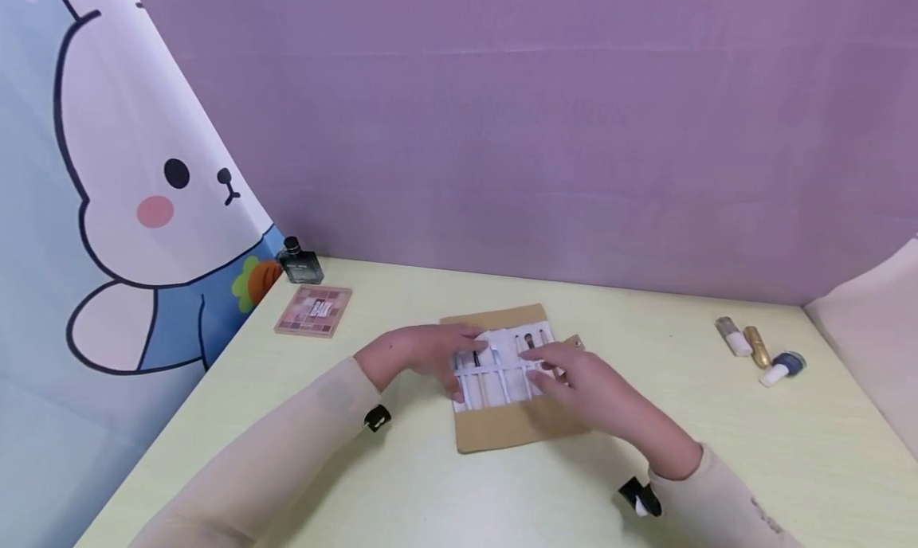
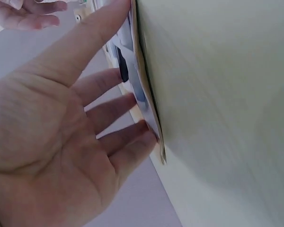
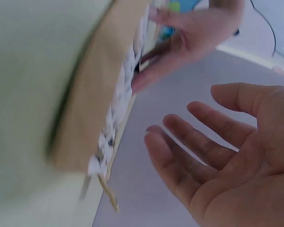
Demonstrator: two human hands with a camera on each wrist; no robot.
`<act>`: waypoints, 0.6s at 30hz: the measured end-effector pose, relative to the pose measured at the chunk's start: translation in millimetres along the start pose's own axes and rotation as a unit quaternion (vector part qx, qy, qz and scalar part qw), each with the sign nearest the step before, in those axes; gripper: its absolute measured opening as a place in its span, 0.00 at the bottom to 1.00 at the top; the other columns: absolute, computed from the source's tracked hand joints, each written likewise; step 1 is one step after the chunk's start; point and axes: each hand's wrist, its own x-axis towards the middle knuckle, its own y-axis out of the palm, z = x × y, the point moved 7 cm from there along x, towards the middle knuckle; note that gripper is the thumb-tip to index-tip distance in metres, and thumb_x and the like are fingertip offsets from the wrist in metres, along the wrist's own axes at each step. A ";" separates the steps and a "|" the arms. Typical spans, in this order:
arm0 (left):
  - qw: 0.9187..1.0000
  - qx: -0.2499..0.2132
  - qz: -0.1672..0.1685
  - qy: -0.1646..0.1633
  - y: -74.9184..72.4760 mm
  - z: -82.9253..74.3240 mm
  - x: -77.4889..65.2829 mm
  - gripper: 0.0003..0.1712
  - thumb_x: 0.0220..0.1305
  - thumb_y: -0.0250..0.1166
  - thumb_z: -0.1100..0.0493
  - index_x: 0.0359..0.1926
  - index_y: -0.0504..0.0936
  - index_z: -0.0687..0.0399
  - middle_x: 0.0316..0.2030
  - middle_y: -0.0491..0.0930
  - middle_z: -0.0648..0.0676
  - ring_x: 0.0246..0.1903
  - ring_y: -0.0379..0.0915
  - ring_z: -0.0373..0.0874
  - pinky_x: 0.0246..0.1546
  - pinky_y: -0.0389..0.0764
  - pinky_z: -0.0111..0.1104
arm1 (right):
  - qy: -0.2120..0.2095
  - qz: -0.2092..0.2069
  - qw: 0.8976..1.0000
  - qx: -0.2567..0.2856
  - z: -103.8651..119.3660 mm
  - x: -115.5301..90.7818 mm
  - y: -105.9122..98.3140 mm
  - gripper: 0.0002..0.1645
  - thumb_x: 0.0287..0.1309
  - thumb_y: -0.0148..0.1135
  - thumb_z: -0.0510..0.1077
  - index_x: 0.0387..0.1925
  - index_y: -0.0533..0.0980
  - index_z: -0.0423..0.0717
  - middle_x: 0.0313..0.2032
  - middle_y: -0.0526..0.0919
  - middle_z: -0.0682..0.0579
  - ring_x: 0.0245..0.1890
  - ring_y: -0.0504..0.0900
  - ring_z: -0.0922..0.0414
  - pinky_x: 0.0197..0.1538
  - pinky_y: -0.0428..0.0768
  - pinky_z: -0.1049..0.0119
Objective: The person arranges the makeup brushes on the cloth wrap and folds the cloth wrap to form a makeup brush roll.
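A brown makeup brush case (image 1: 495, 430) lies unfolded on the table, its white inner panel lined with several makeup brushes (image 1: 502, 382) under a white strap. On the case's left part rests my left hand (image 1: 430, 353), fingers extended; in the left wrist view its fingertips touch the case's edge (image 2: 151, 118). Over the right part reaches my right hand (image 1: 588, 381), thumb and fingers apart. The right wrist view shows that right hand (image 3: 236, 151) palm up to the camera, loosely bent and holding nothing, beside the case (image 3: 92, 94). A tie cord (image 3: 110, 193) hangs at the case's end.
At the back left stand a dark perfume bottle (image 1: 303, 266) and a pink eyeshadow palette (image 1: 314, 311). Toward the right edge lie a small grey-and-white bottle (image 1: 734, 337), a gold tube (image 1: 756, 347) and a dark blue bottle with a white cap (image 1: 784, 368). A purple backdrop (image 1: 531, 150) rises behind the table.
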 end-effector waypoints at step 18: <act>0.995 0.020 -0.057 -0.077 4.4 2.5 -24.8 0.55 0.63 0.77 0.38 0.84 0.62 0.46 0.87 0.50 0.58 0.85 0.52 0.59 0.83 0.61 0.53 | -0.120 0.017 0.976 -0.180 48.0 -20.0 58.8 0.20 0.66 0.73 0.47 0.58 0.86 0.49 0.57 0.88 0.47 0.54 0.86 0.49 0.58 0.88 0.51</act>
